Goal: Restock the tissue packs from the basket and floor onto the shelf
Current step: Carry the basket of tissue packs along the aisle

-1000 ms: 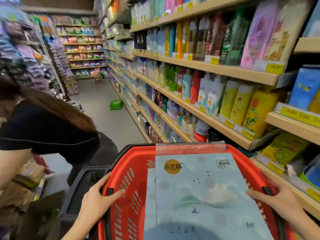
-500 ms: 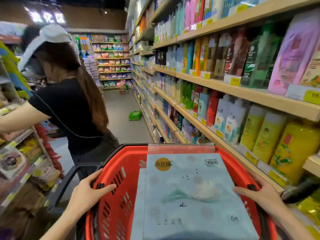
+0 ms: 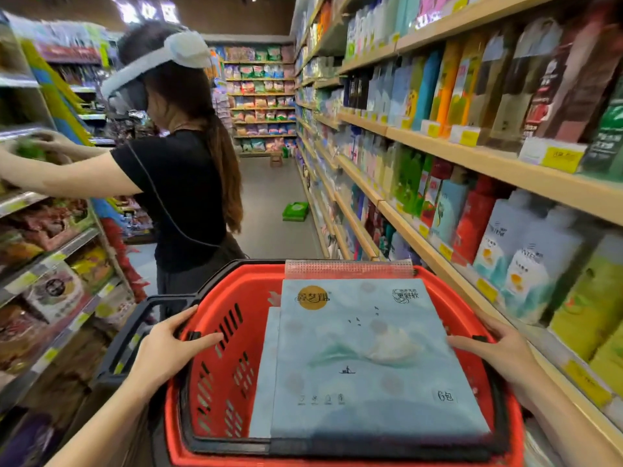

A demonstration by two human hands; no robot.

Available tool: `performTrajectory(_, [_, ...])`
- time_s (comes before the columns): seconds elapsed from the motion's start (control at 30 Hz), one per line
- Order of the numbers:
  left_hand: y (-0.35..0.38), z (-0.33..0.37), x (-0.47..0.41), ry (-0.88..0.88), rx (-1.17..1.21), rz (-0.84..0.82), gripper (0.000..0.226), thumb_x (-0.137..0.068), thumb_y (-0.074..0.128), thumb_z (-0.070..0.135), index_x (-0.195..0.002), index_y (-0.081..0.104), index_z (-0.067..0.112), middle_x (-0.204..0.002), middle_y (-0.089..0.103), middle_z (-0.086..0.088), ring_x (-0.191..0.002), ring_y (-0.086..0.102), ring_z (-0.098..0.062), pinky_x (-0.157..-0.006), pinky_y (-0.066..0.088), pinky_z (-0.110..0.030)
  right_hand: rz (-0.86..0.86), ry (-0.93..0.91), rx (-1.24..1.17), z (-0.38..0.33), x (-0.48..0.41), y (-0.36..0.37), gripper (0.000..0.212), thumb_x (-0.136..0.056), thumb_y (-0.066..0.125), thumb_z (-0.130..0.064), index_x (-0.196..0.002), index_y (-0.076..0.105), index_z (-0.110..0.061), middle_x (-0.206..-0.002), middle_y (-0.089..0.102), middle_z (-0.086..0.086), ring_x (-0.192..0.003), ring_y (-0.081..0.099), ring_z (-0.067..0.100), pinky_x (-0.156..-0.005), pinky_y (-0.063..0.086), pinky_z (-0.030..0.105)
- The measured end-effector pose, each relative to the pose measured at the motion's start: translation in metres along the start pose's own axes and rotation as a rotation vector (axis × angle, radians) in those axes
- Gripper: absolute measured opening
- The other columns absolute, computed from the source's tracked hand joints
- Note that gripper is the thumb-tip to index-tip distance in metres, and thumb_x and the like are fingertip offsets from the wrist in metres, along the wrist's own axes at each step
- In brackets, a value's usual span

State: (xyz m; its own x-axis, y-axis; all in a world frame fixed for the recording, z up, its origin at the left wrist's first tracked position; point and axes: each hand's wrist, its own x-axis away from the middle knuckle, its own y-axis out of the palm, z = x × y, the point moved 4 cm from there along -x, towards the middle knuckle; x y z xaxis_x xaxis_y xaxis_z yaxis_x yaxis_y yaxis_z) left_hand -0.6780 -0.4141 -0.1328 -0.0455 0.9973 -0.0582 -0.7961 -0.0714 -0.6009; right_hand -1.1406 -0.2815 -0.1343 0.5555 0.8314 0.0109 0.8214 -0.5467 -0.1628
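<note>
A red basket (image 3: 236,298) with black handles fills the lower middle of the head view. A large pale-blue tissue pack (image 3: 364,352) lies flat in it, with a second pack showing beneath its left edge. My left hand (image 3: 168,342) grips the basket's left rim, fingers curled over the edge. My right hand (image 3: 495,348) grips the right rim. A green tissue pack (image 3: 296,211) lies on the aisle floor further ahead, beside the base of the right-hand shelf (image 3: 472,153).
A person in a black top (image 3: 178,183) stands close on the left, reaching into the left shelves (image 3: 60,251). The right shelf is packed with bottles and refill pouches. A small stool (image 3: 276,159) stands at the aisle's far end.
The view has risen and the person on the left now stands upright. The basket has moved forward along the aisle. Both hands keep their hold on the rim.
</note>
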Motion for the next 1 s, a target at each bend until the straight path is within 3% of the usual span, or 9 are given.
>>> performTrajectory(0.07, [0.004,-0.001,-0.029,-0.011,-0.006,-0.003,0.078,-0.06,0.081,0.046,-0.131,0.05,0.031,-0.081,0.061,0.021,-0.069,0.066,-0.006,-0.06,0.051,-0.025,-0.014,0.019,-0.025,-0.002,-0.026,0.014,0.094,-0.051,0.087,-0.021,-0.135,0.045,-0.015,-0.106,0.062,0.001,-0.066,0.058,-0.003,-0.056,0.043,0.02])
performTrajectory(0.17, [0.005,0.003,-0.077,-0.001,-0.02,-0.006,0.079,-0.059,0.08,0.049,-0.13,0.05,0.033,-0.082,0.065,0.017,-0.069,0.068,-0.008,-0.065,0.054,-0.031,-0.028,-0.019,-0.026,-0.013,-0.059,0.038,0.122,-0.024,0.09,-0.044,-0.134,0.045,-0.014,-0.113,0.06,-0.001,-0.075,0.056,-0.002,-0.059,0.042,0.018])
performTrajectory(0.3, [0.002,0.02,-0.133,0.048,-0.003,0.029,0.076,-0.061,0.081,0.044,-0.13,0.052,0.03,-0.078,0.062,0.022,-0.064,0.062,0.002,-0.057,0.045,-0.019,0.018,-0.068,0.005,-0.026,-0.106,0.062,0.089,-0.055,0.085,-0.008,-0.134,0.045,-0.009,-0.129,0.055,0.007,-0.091,0.055,0.012,-0.069,0.041,0.019])
performTrajectory(0.4, [0.001,0.032,-0.171,0.069,-0.013,0.047,0.076,-0.061,0.082,0.04,-0.13,0.053,0.026,-0.102,0.068,0.004,-0.082,0.058,-0.005,-0.069,0.042,-0.023,0.014,-0.109,0.022,-0.038,-0.138,0.08,0.099,-0.045,0.089,-0.018,-0.134,0.045,-0.01,-0.132,0.052,0.006,-0.106,0.049,0.011,-0.085,0.036,0.025])
performTrajectory(0.5, [0.001,0.04,-0.208,0.065,-0.005,0.052,0.077,-0.06,0.083,0.04,-0.129,0.054,0.025,-0.118,0.064,-0.006,-0.101,0.056,-0.013,-0.08,0.04,-0.028,-0.003,-0.102,0.014,-0.048,-0.171,0.097,0.1,-0.045,0.088,-0.026,-0.134,0.045,-0.01,-0.131,0.053,0.006,-0.106,0.05,0.011,-0.081,0.04,0.024])
performTrajectory(0.57, [0.004,0.043,-0.233,0.059,0.002,0.061,0.078,-0.058,0.083,0.041,-0.129,0.054,0.025,-0.12,0.064,-0.007,-0.103,0.055,-0.012,-0.083,0.04,-0.029,-0.009,-0.121,0.014,-0.055,-0.196,0.108,0.122,-0.024,0.086,-0.041,-0.135,0.044,-0.01,-0.128,0.053,0.003,-0.106,0.051,0.012,-0.082,0.039,0.025])
performTrajectory(0.73, [0.018,0.05,-0.295,0.008,-0.011,0.092,0.081,-0.055,0.084,0.047,-0.128,0.055,0.027,-0.128,0.059,-0.008,-0.124,0.049,-0.022,-0.096,0.041,-0.038,-0.051,-0.111,-0.014,-0.06,-0.275,0.135,0.085,-0.057,0.084,-0.01,-0.132,0.046,-0.01,-0.115,0.06,0.0,-0.083,0.059,0.009,-0.057,0.046,0.008])
performTrajectory(0.9, [0.037,0.064,-0.358,-0.024,0.002,0.129,0.082,-0.053,0.084,0.047,-0.128,0.055,0.028,-0.131,0.057,-0.007,-0.125,0.048,-0.024,-0.099,0.041,-0.041,-0.075,-0.113,-0.059,-0.067,-0.361,0.161,0.073,-0.062,0.08,-0.003,-0.127,0.05,-0.009,-0.088,0.063,-0.008,-0.051,0.057,-0.013,-0.046,0.043,0.004])
performTrajectory(1.0, [0.045,0.07,-0.393,-0.047,-0.003,0.15,0.083,-0.053,0.084,0.046,-0.128,0.055,0.027,-0.131,0.057,-0.007,-0.123,0.05,-0.024,-0.096,0.043,-0.042,-0.129,-0.141,-0.047,-0.081,-0.405,0.18,0.082,-0.048,0.086,-0.018,-0.123,0.055,-0.011,-0.077,0.065,-0.019,-0.052,0.058,-0.012,-0.047,0.044,0.005])
